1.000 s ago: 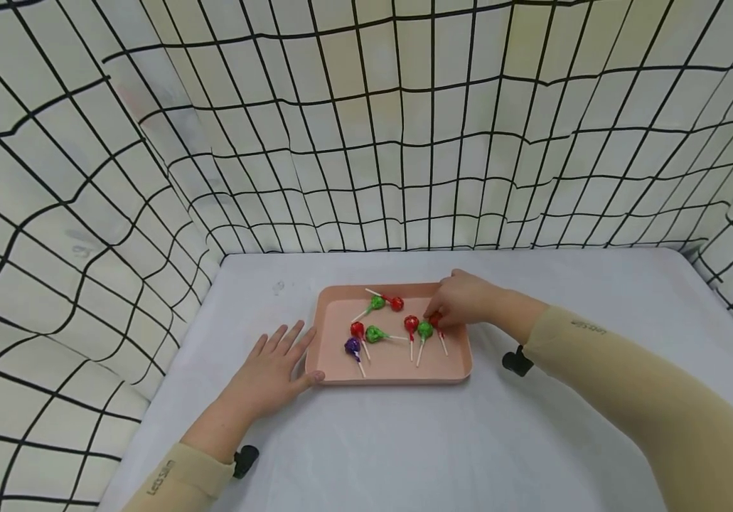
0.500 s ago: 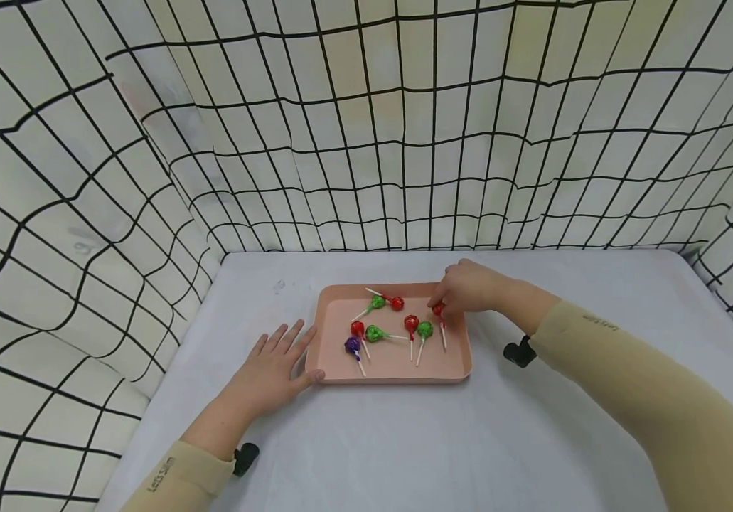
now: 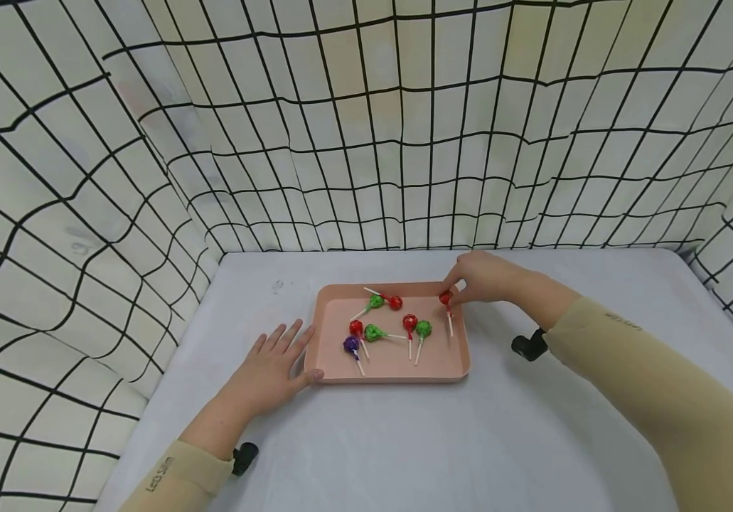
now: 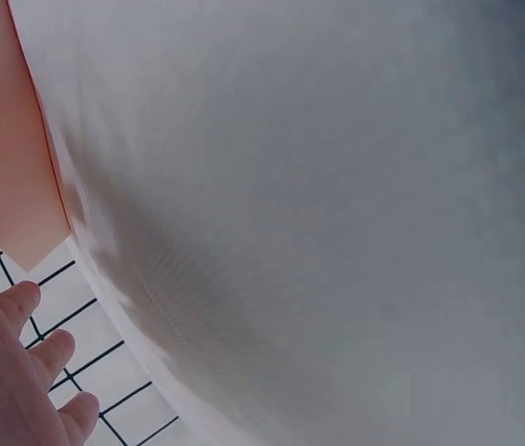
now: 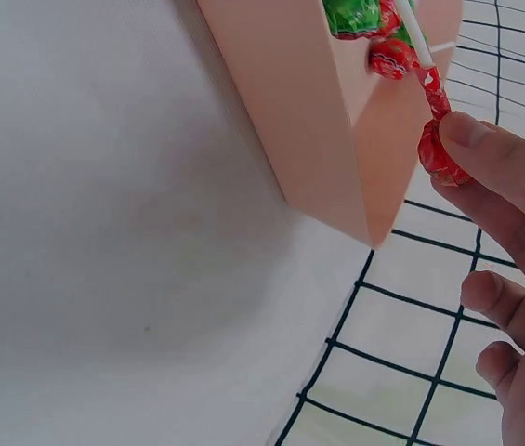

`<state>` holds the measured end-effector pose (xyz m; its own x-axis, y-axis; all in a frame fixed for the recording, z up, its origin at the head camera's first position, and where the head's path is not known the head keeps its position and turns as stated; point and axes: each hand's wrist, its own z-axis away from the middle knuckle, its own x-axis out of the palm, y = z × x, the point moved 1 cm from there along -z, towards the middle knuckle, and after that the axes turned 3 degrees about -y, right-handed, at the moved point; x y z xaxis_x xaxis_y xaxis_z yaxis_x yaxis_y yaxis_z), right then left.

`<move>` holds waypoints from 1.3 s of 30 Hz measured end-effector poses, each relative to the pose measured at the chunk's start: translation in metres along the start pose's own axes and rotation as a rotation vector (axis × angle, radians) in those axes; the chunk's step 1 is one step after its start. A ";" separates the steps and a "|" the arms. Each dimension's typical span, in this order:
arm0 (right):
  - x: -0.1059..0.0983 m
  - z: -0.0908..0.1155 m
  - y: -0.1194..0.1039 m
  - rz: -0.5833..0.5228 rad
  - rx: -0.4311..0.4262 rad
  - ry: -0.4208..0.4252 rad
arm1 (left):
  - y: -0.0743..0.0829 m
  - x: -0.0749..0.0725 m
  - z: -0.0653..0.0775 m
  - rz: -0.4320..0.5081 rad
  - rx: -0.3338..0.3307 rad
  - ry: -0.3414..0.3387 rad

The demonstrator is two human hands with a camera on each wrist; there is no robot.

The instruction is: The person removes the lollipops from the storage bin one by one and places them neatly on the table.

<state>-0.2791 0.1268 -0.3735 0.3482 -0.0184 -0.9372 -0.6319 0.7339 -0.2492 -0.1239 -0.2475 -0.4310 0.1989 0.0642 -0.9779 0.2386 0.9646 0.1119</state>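
Observation:
Between thumb and forefinger my right hand (image 3: 483,276) pinches a red lollipop (image 5: 437,153) by its wrapped head, at the back right corner of the pink tray (image 3: 334,370). Its white stick points toward the front of the tray. My left hand (image 3: 270,373) lies with fingers spread and straight at the tray's left edge, the thumb at the front left corner. In the tray lie a red lollipop (image 3: 409,322) and a green lollipop (image 3: 424,328) side by side, a purple lollipop (image 3: 351,345) at the front left, and several other red and green ones.
A white cloth covers the table (image 3: 392,448) under the tray. White sheeting with a black grid net (image 3: 430,163) rises behind and at both sides. A black wrist camera (image 3: 529,345) sits at the right sleeve, another black camera (image 3: 244,459) at the left.
My right hand has moved back and to the right with the red lollipop, from beside the green one to the tray's back right corner. The left hand has stayed in place.

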 end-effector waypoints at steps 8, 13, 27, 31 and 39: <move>-0.004 0.021 0.024 -0.004 0.037 0.025 | -0.001 -0.002 -0.001 -0.005 -0.002 0.000; -0.004 0.035 0.042 -0.018 0.053 0.029 | -0.001 -0.004 -0.001 -0.011 -0.005 0.006; 0.008 0.045 0.056 -0.085 0.088 -0.044 | -0.001 -0.002 -0.002 0.001 -0.016 -0.026; 0.018 0.039 0.060 -0.110 0.083 -0.063 | 0.000 -0.002 -0.002 0.012 -0.017 -0.040; 0.031 0.026 0.061 -0.138 0.107 -0.085 | -0.002 0.000 -0.001 0.032 -0.007 -0.043</move>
<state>-0.2884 0.1888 -0.4113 0.4865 -0.0702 -0.8709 -0.4985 0.7963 -0.3426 -0.1255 -0.2491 -0.4312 0.2472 0.0836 -0.9653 0.2252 0.9640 0.1412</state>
